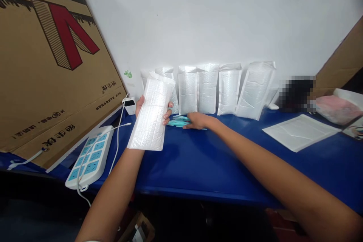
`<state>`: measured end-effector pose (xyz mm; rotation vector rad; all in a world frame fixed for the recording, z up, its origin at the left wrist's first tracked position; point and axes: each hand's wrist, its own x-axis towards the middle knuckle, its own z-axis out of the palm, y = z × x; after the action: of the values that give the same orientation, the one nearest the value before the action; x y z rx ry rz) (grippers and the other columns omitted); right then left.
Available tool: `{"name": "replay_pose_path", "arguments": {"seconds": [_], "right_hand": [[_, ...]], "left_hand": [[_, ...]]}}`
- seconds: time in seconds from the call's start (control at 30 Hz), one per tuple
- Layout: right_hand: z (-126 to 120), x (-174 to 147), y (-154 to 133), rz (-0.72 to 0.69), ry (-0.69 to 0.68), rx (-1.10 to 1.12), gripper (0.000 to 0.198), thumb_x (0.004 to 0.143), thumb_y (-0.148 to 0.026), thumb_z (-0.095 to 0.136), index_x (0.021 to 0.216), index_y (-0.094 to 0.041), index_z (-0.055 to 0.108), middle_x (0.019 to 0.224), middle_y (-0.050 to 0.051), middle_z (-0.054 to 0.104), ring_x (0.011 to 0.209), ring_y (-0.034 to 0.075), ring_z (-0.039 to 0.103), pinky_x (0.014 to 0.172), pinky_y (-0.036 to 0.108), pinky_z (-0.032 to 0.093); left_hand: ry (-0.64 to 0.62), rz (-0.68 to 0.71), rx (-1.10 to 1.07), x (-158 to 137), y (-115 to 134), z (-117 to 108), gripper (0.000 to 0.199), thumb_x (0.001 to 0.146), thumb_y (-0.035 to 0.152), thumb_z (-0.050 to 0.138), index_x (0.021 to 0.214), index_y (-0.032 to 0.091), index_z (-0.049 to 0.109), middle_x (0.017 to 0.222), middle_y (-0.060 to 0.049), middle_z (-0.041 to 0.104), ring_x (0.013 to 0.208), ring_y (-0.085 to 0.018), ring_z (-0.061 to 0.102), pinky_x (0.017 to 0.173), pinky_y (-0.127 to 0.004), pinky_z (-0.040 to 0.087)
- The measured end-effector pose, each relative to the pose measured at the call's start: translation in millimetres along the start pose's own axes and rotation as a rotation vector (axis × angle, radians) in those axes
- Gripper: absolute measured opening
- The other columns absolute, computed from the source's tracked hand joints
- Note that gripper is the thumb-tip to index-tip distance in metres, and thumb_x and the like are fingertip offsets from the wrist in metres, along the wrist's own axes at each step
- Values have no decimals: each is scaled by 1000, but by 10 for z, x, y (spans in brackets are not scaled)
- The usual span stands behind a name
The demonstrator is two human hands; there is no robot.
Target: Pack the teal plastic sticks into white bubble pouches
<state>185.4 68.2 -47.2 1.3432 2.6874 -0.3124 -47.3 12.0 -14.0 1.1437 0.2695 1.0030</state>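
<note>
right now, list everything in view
table: one, blue, centre
wall: one, white, behind
standing mailers: six or more, white, against wall
raised mailer: one, white, left centre
flat mailer: one, white, right
sticks: several, teal, centre
power strip: one, white-blue, left
cables: several, white, left
cardboard: three pieces or more, brown, left, right, below
device: one, white, back left
packet: one, pinkish, right
blurred patch: one, dark, back right
left hand: one, holding raised mailer
right hand: one, touching sticks

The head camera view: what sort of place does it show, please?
Probably a packing corner, though home or workshop I cannot tell: white padded envelopes stand in a row by the wall, a power strip lies on the blue table, and printed cardboard rises at left.
</note>
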Motion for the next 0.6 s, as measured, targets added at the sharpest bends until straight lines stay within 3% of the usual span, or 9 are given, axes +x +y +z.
{"name": "replay_pose_path", "arguments": {"seconds": [0.17,0.37,0.6], "right_hand": [[5,-279,-24,-23,-79,-33,36,89,-47,75,100,-13,73,99,14,76,82,26,71,63,29,41],[101,-783,293,-16,8,8,14,86,-31,74,83,-19,70,82,7,73,72,22,67,59,29,36],[105,-1249,824,40,183,94,13,94,-28,59,88,-20,65,92,8,70,81,22,64,69,28,43]], "left_hand": [[-3,-38,-7,26,-70,22,87,70,80,61,128,17,51,100,-12,61,64,-18,50,49,-30,41],[-5,-82,-21,49,-165,60,87,73,79,60,132,16,52,101,-14,64,63,-20,54,48,-31,43],[-81,-229,-70,85,-436,87,86,75,78,57,128,11,57,110,-19,64,67,-21,56,50,-33,49]]}}
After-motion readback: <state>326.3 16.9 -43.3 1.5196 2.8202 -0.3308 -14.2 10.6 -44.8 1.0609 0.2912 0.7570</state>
